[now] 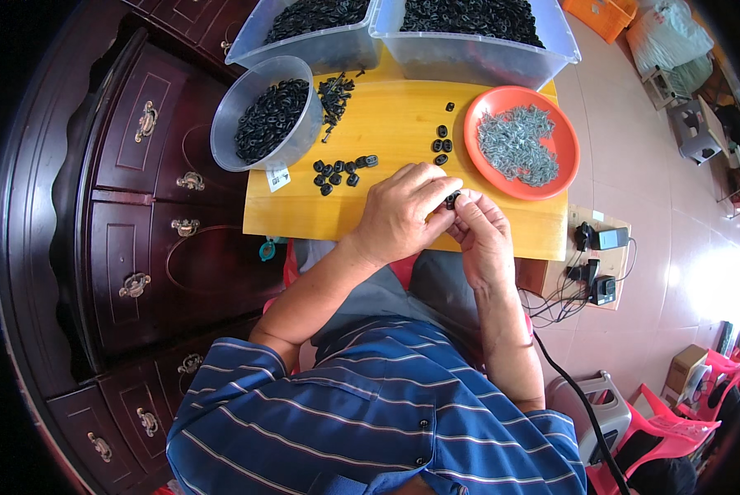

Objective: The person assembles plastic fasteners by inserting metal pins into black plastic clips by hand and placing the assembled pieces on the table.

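Observation:
Over the front part of the yellow table, my left hand [404, 208] and my right hand [483, 237] meet with fingertips pinched together. Between them is a small black plastic piece [451, 200], largely covered by the fingers. Several loose black oval pieces [441, 145] lie just beyond my hands. To the left sits a cluster of similar black pieces [337, 172]. An orange-red plate [564, 148] on the right carries many small silvery metal pieces [516, 144]. Whether a metal piece is also in my fingers cannot be made out.
A clear round tub [224, 132] of black pieces stands at the table's left edge, beside thin black screw-like parts [334, 97]. Two translucent bins [477, 59] line the far edge. Dark wooden drawers [139, 272] flank the left; cables and chargers [592, 276] lie low right.

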`<state>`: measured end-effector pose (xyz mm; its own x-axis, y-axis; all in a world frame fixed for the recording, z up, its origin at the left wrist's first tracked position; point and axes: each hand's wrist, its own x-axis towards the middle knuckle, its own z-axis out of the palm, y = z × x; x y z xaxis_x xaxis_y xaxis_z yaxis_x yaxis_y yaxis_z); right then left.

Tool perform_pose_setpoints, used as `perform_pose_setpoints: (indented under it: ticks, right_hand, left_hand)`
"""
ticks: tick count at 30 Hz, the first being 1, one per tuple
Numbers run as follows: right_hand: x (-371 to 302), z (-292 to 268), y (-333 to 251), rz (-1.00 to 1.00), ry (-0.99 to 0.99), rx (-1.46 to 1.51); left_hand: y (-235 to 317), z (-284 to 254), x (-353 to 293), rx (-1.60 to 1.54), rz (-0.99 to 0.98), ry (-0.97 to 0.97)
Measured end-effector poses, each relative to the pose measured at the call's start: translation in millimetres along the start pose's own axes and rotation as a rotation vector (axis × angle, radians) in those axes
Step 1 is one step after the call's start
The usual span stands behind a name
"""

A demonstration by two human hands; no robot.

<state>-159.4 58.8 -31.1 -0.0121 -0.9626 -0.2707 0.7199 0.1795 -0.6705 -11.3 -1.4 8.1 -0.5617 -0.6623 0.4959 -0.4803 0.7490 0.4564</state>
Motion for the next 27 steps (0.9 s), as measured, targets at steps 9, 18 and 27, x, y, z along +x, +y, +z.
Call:
perform_pose_setpoints:
  ticks: [9,18,27]
  right_hand:
    - [1.1,-6.5,3.4,0.006,0.038,0.018]
    - [-0.5,-3.0,5.0,-0.002,0.076,-0.012]
    - [-0.2,-4.9,10.9,-0.021,0.060,-0.037]
  left_hand:
    - [0.2,-2.9,3.0,-0.051,0.012,-0.008]
    - [-5.0,-0.1,-0.4,-0.043,0.063,0.045]
    - [-8.9,0.2,-8.5,-0.027,0.078,0.072]
